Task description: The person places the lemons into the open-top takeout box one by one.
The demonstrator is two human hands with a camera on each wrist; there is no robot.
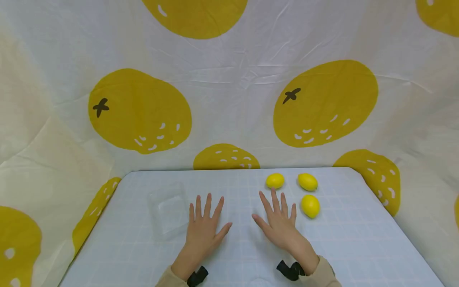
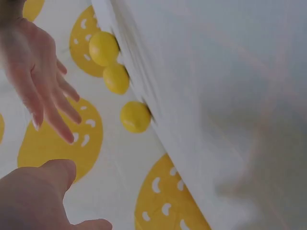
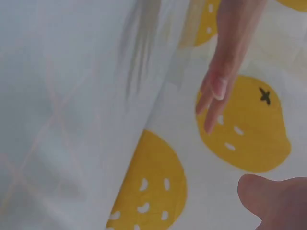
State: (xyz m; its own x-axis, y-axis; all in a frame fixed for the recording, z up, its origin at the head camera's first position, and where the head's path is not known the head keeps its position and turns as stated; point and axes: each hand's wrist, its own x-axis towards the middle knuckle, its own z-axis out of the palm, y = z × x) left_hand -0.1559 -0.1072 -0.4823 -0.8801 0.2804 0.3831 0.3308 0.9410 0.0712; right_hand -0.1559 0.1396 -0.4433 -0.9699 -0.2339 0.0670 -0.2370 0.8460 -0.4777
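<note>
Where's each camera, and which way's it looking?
Head: on the head, looking forward and down at the table, three lemons, clear tray, cloth, left hand and right hand.
Left wrist: on that wrist, facing lemons and cloth; both hands partly show.
Right wrist: on that wrist, facing table and cloth; both hands partly show.
Head and left wrist share the lemons.

Left grip (image 2: pixel 33 199) partly outside wrist view

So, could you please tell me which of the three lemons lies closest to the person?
The front lemon; the back-left lemon and back-right lemon both lie nearer the far edge of the table.
</note>
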